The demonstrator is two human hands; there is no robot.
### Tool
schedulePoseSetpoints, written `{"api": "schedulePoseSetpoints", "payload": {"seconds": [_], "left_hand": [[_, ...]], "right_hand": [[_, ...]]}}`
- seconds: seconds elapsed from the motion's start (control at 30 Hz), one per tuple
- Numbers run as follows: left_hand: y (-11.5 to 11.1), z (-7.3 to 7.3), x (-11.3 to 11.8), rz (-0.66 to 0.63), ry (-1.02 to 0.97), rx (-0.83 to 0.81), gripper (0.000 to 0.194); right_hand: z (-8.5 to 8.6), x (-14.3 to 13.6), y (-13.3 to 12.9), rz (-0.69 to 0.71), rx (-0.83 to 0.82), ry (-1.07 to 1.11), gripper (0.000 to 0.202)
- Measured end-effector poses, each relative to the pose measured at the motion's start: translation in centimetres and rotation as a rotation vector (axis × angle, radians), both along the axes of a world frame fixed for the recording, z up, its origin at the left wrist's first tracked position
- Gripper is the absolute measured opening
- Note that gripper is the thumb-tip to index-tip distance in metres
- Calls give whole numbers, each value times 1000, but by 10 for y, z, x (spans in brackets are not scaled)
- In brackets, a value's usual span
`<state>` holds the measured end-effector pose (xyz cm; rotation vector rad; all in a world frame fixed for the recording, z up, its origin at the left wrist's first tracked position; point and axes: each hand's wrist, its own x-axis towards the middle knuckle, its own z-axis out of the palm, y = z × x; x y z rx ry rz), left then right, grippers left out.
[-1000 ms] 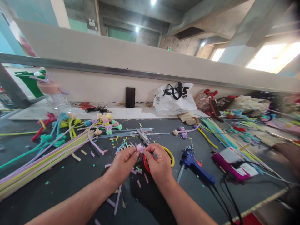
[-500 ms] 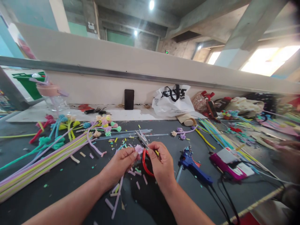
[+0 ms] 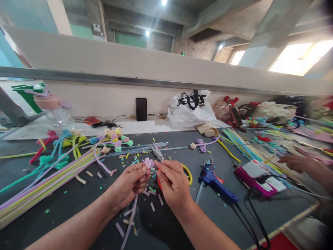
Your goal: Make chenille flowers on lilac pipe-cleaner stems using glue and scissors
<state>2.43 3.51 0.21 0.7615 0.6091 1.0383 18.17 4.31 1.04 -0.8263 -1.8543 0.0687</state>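
Near the middle of the dark table, my left hand (image 3: 132,180) is closed on a small lilac flower (image 3: 149,163), pinched between thumb and forefinger. A long lilac stem (image 3: 132,218) hangs below that hand. My right hand (image 3: 171,182) is closed, its fingertips beside the flower's right side. Scissors (image 3: 157,152) with red and yellow handles lie at my right hand, blades pointing away and parted; the hand partly hides the handles. Whether the right fingers grip the scissors or the flower is too small to tell. Short lilac offcuts (image 3: 152,207) lie below the hands.
Bundled pastel stems (image 3: 52,184) and finished flowers (image 3: 118,139) lie left. A blue glue gun (image 3: 218,185) and a magenta-and-white device (image 3: 256,180) with cables are right. Behind stand a phone (image 3: 141,109) and a white bag (image 3: 191,110). Another person's hand (image 3: 304,165) reaches in at far right.
My right hand has turned so its back faces up, and the yellow handle shows more. The flower has moved slightly left and up. The other person's hand has moved left.
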Motion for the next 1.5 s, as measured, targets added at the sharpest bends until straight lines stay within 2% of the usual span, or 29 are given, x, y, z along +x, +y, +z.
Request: {"api": "schedulePoseSetpoints", "payload": {"seconds": [0.2,0.33,0.67,0.9,1.13,1.3,1.5], "left_hand": [[0,0,1,-15,23,-6,22],[-1,0,3,-31,74,-2,23],[-1,-3,2,-57,125,41,26],[-2,-2,2,-83,158,40,27],[-4,-3,4,-81,120,38,25],[-3,0,3,-96,67,15,21],[-3,-1,-5,-213,-112,-48,20]], "right_hand": [[2,0,0,-34,-50,30,15],[7,2,0,-49,27,-42,7],[10,9,6,13,-15,-237,9],[7,12,10,14,9,-282,11],[9,9,7,63,-1,-232,13],[10,9,5,68,-92,-95,7],[12,12,4,73,-222,58,10]]}}
